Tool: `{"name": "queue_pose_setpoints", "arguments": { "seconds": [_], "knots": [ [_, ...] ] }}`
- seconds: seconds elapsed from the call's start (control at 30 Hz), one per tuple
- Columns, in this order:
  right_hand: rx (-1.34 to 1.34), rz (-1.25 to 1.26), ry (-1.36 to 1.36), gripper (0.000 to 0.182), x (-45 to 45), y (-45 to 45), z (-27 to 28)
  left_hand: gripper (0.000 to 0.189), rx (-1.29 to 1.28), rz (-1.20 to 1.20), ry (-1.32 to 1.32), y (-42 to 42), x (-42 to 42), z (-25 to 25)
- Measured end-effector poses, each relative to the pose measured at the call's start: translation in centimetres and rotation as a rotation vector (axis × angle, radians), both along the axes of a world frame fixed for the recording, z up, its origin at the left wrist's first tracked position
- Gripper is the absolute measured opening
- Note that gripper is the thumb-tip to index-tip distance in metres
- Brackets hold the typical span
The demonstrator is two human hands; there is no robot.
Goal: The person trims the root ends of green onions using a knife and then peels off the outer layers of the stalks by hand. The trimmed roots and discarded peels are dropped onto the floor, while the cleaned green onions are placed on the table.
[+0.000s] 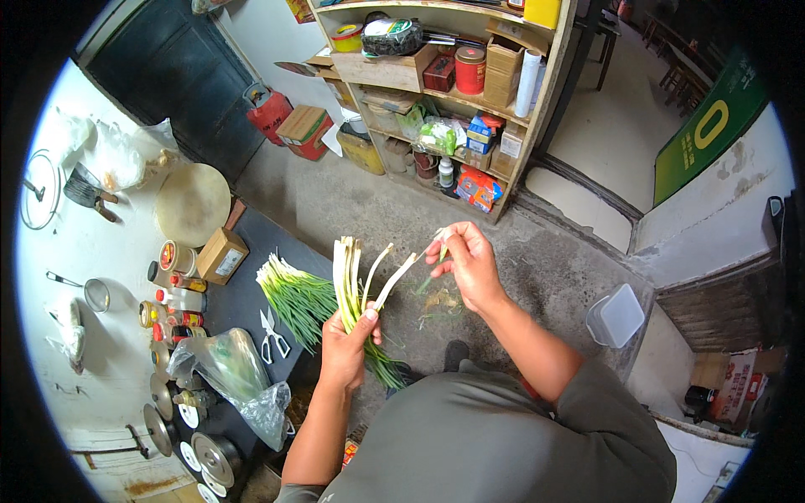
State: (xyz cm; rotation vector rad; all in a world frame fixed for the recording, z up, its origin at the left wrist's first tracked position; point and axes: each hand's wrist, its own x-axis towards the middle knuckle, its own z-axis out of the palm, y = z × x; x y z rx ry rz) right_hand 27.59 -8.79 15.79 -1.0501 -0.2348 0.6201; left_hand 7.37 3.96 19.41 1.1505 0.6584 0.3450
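My left hand grips a bunch of scallions, white stalk ends pointing up and away from me. Their green leaves hang below the fist. Two stalks lean out to the right of the bunch. To the right, my right hand pinches a thin, pale strip of scallion skin near the tip of the outermost stalk; whether it is still joined there I cannot tell. On the dark counter beside my left hand lies a larger pile of scallions. Scissors with white handles rest near that pile.
Along the wall, the counter holds sauce bottles, a cardboard box, a plastic bag of greens and lidded pots. Plant scraps litter the concrete floor. A loaded shelf stands ahead; a white plastic container sits right.
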Motion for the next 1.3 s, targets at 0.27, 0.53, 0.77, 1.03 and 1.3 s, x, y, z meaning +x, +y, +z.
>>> {"name": "queue_pose_setpoints", "arguments": {
  "seconds": [0.27,0.53,0.77,1.03,1.3],
  "knots": [
    [-0.558,-0.037,-0.659,0.037,3.9,-2.5,-4.2,0.014,-0.004,-0.007,0.022,0.1,-0.1,0.7],
    [0.100,0.514,-0.014,0.038,-3.2,-1.8,1.0,0.018,-0.153,-0.127,0.062,-0.4,1.2,0.1],
    [-0.016,0.303,-0.162,0.022,-4.2,-0.6,1.5,0.015,-0.069,-0.038,-0.052,-1.8,2.8,1.0],
    [-0.047,0.385,-0.241,0.025,-3.8,-1.2,1.2,0.015,-0.063,-0.086,0.041,-1.0,2.5,0.8],
    [-0.257,0.432,-0.439,0.017,-2.2,-2.3,1.0,0.015,-0.320,-0.171,0.054,0.3,2.1,0.8]
  ]
}}
